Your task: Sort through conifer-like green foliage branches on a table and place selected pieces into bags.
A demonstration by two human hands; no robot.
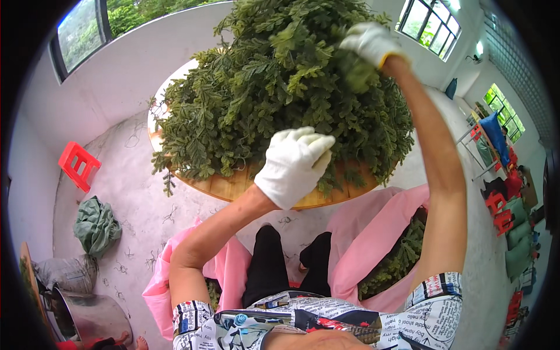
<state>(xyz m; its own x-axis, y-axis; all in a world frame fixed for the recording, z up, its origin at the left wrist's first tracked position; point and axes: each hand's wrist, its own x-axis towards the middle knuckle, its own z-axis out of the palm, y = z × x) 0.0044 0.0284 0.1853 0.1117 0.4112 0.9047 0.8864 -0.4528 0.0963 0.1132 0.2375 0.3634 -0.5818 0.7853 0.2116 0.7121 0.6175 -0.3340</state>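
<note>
A large heap of green artificial fir sprigs (251, 99) covers most of a round wooden table (233, 185) in front of me. My left hand (296, 166), in a white knit glove, is raised before the near side of the heap. Its fingers are curled closed, and whatever they may hold is hidden. At the heap's upper right, my right hand (373, 44) wears a similar glove with a yellow cuff. It is smeared by motion, its fingers bent round a blurred green fir sprig (360, 71) that hangs below it.
Pink sacks (367, 245) lie on both sides of my legs, with more greenery (396, 259) inside the right one. Left of the table are a red stool (79, 166), a dark green bundle (96, 226) and a metal tub (96, 315). Red stools (499, 213) and green sacks (517, 233) line the far right.
</note>
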